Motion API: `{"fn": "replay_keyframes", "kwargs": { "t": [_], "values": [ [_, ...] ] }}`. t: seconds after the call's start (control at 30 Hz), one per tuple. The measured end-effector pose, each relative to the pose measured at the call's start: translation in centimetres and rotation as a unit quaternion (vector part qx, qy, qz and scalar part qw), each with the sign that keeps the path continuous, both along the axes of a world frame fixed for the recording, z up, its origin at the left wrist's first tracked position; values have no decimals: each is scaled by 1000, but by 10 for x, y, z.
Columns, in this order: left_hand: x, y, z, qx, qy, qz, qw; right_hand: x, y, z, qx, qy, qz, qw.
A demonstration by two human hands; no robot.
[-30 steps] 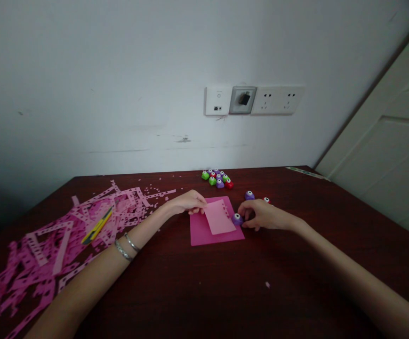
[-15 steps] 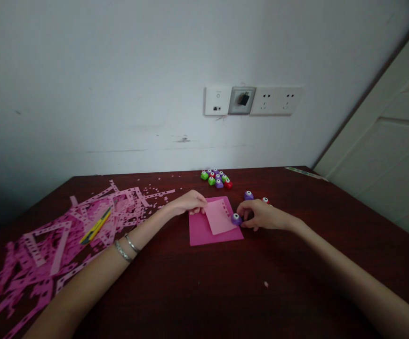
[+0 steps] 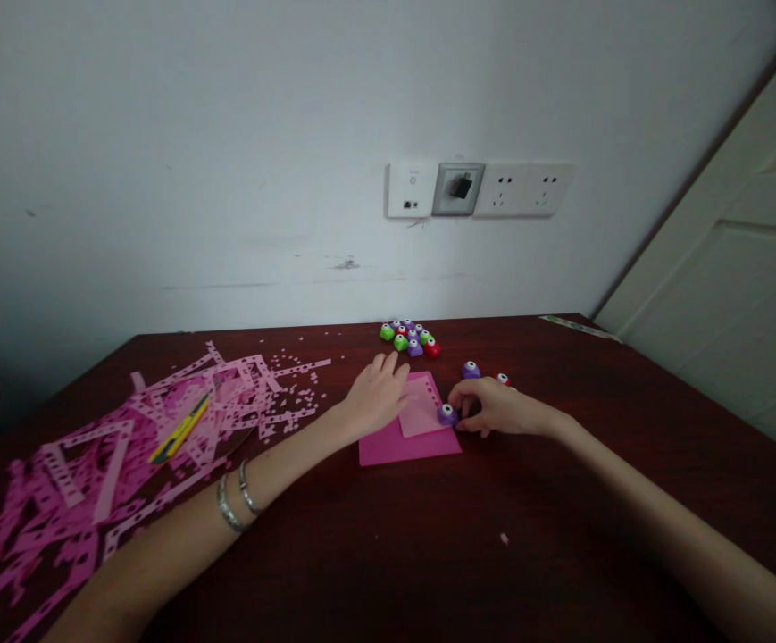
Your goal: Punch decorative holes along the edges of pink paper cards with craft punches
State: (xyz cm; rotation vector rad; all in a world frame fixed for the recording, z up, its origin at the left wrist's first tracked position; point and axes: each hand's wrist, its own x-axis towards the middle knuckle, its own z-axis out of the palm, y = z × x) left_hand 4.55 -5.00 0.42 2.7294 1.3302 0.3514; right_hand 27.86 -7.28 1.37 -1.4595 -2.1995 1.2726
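Note:
A dark pink sheet [image 3: 394, 444] lies on the brown table [image 3: 388, 536], with a paler pink paper piece [image 3: 424, 413] on top of it. My left hand [image 3: 378, 396] rests over the left part of both, fingers stretched out and flat. My right hand [image 3: 495, 406] is closed around a small purple paper punch [image 3: 446, 413] at the right edge of the pale piece.
A cluster of green, purple and red punches [image 3: 409, 338] sits near the wall. A second purple punch [image 3: 471, 369] and a red one [image 3: 504, 379] lie beyond my right hand. Pink paper scraps [image 3: 93, 464] and a yellow utility knife [image 3: 181, 429] cover the left side.
My left hand has moved from pinching the paper's far left corner to lying flat across the sheet. My right hand stays on the purple punch.

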Motion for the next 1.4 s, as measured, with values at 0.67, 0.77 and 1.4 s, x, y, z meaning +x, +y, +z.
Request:
{"fn": "replay_keyframes", "kwargs": {
  "t": [0.67,0.77,1.4],
  "values": [
    [-1,-6,0,-215,122,-86,965,0,0,-1,7,10,12,1000],
    [-1,-5,-1,-218,119,-81,965,0,0,-2,7,14,17,1000],
    [5,-7,16,-60,-64,-54,995,12,1,16,-62,44,-53,996]
  ]
}}
